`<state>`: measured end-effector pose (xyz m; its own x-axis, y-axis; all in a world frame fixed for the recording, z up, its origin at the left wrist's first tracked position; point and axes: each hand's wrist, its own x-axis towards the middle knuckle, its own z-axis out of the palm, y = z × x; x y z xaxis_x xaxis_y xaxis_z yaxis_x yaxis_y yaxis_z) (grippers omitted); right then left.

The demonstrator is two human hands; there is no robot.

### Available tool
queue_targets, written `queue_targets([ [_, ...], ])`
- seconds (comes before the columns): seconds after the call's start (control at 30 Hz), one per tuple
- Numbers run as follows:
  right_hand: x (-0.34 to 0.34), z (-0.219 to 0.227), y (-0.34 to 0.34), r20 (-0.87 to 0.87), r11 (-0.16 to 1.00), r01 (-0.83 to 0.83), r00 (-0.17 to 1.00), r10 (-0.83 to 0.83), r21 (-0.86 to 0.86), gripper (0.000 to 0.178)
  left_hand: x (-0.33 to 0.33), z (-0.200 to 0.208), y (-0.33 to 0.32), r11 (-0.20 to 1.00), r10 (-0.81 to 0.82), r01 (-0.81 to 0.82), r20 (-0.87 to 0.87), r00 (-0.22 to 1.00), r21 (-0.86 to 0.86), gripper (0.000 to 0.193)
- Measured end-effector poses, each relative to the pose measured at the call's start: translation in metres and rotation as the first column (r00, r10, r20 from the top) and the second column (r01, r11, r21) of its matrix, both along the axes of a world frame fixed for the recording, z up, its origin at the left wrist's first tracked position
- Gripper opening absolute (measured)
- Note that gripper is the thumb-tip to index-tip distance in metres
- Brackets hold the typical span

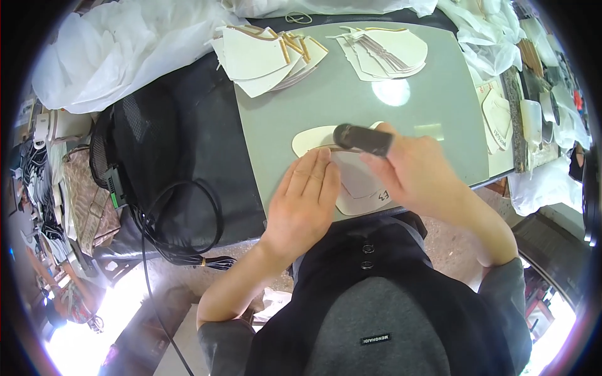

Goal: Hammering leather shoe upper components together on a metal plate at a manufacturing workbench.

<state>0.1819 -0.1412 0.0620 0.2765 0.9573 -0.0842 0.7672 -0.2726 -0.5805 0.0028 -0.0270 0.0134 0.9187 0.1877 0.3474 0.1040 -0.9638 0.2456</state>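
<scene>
My left hand [305, 194] lies flat, fingers stretched out and close together, pressing on a pale, curved shoe-upper piece [360, 178] on the grey-green board [269, 119]. The piece has a rounded end and a handwritten mark. Above the fingertips shows a cream rounded part [308, 139]; whether it joins the piece I cannot tell. My right hand [417, 169] is closed round a dark hammer [364, 139], its handle hidden in the fist. The blunt dark head hangs over the piece, just right of my left fingertips, and hides part of it.
Stacks of white cut pieces sit at the board's far edge, one with tan strips [269, 59], another at right [385, 53]. White plastic bags [125, 50] lie behind. At left are a black mesh bag [147, 138] and coiled cable [188, 213]. White templates [495, 119] lie right.
</scene>
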Motion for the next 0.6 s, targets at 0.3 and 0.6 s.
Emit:
queue_targets([
  [0.3, 0.0, -0.001, -0.004, 0.04, 0.984, -0.009, 0.999, 0.016, -0.179, 0.031, 0.018, -0.004, 0.023, 0.856, 0.207, -0.144, 0.074, 0.976, -0.496, 0.017],
  [0.6, -0.001, -0.004, -0.007, 0.049, 0.989, -0.034, 0.998, 0.041, -0.144, 0.032, 0.016, -0.01, 0.007, 0.972, 0.174, -0.152, 0.116, 0.978, -0.181, 0.02],
])
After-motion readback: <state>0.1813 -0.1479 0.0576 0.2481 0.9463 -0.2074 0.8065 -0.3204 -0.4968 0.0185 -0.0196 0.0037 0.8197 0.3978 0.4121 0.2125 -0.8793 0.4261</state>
